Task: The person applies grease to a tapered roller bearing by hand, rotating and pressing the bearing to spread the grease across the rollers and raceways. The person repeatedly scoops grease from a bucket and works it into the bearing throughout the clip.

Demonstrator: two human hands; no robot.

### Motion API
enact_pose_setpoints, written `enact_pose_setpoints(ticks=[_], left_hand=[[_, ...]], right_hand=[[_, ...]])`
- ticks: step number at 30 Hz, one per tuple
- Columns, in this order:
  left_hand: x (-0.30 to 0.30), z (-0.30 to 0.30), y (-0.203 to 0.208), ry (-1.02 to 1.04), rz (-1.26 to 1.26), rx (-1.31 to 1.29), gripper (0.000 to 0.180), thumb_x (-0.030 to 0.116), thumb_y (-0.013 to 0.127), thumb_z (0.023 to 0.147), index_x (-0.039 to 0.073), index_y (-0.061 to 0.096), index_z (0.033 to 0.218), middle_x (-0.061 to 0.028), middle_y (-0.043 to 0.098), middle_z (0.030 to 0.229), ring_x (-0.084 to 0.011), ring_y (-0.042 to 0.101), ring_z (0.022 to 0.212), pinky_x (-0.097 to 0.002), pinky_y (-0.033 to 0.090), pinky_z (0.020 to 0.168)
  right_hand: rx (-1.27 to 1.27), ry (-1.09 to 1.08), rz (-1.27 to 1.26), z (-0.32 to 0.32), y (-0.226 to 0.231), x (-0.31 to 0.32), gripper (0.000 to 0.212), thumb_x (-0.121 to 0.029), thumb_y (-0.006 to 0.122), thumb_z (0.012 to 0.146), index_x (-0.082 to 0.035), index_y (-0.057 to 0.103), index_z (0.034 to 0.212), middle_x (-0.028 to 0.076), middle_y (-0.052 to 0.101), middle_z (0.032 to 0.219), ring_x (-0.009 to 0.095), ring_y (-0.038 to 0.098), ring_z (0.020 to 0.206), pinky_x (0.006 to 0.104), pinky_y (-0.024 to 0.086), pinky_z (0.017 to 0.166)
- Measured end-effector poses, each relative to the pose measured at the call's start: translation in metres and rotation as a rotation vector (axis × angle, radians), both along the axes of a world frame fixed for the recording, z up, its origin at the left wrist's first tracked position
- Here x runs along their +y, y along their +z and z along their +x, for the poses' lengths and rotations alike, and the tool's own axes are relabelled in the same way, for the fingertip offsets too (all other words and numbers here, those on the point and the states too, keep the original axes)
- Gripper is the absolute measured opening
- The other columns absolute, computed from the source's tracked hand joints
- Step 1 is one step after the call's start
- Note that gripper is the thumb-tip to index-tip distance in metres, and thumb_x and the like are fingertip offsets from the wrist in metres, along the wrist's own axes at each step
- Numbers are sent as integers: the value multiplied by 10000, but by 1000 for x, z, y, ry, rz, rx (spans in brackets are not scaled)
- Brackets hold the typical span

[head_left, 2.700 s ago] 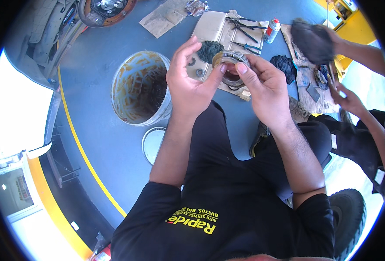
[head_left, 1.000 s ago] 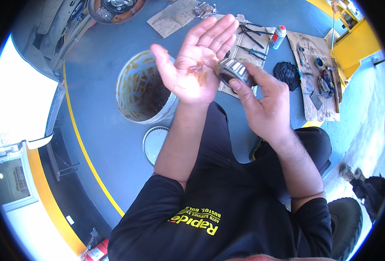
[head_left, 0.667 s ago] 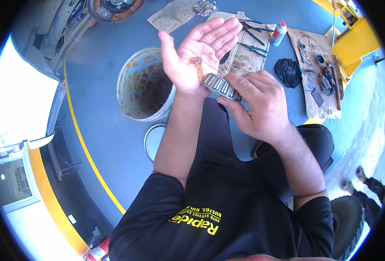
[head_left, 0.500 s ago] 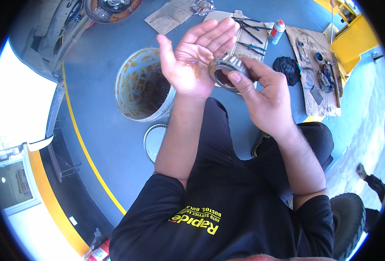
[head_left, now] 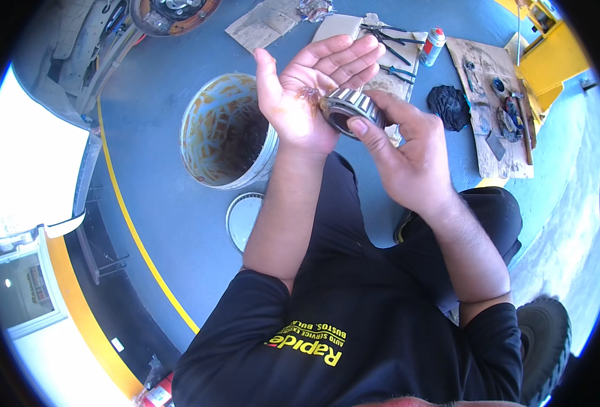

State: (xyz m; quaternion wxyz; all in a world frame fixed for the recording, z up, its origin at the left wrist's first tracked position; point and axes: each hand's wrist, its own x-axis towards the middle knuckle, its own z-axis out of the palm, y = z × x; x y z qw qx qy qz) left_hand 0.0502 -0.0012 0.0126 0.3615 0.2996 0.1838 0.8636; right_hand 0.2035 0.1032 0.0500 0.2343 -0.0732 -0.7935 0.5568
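Observation:
My left hand [head_left: 307, 102] is held palm up with its fingers stretched out. A smear of amber-brown grease [head_left: 309, 97] lies in the middle of that palm. In my right hand [head_left: 408, 146] is a tapered roller bearing [head_left: 354, 108], gripped by its rim between thumb and fingers. The bearing is tilted, its metal rollers facing up and its dark bore toward me. Its left edge meets the grease on the palm. Below and left of my hands stands a pale bucket [head_left: 198, 166] with the same brown grease streaked over its inside wall.
A round lid [head_left: 242, 220] lies by the bucket. Pliers [head_left: 396, 72] rest on cardboard [head_left: 334, 27] ahead, beside a spray can [head_left: 432, 47]. To the right are a black crumpled bag [head_left: 448, 108] and a board [head_left: 480, 68] with tools. A tyre [head_left: 546, 346] is at lower right.
My right hand has tipped the bearing so its rollers show more, and its edge has come onto the grease in my left palm. A person's arm at the far right has left view.

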Motion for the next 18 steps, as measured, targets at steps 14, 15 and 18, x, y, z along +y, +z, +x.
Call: enact_pose_setpoints(ticks=[14, 15, 18], left_hand=[[2, 7, 19, 147, -267, -131, 1043, 770, 177, 1021, -154, 564, 1309, -402, 611, 1332, -478, 622, 1284, -530, 484, 1136], [0, 3, 19, 132, -300, -128, 1036, 758, 171, 1028, -158, 538, 1343, -413, 570, 1374, -497, 574, 1326, -551, 441, 1164], [-6, -3, 21, 88, -386, -178, 1011, 725, 160, 1044, -158, 481, 1420, -426, 489, 1466, -528, 474, 1418, -592, 355, 1220]], right_hand=[[105, -32, 411, -2, -3, -3, 403, -195, 804, 873, 18, 695, 1197, 168, 749, 983, 331, 736, 894, 428, 559, 794], [179, 3, 483, -3, -5, -3, 405, -195, 802, 874, 20, 694, 1199, 168, 745, 969, 340, 733, 888, 434, 558, 796], [362, 104, 646, -11, -7, 5, 389, -206, 782, 926, 41, 678, 1207, 141, 741, 903, 274, 737, 828, 394, 559, 754]])
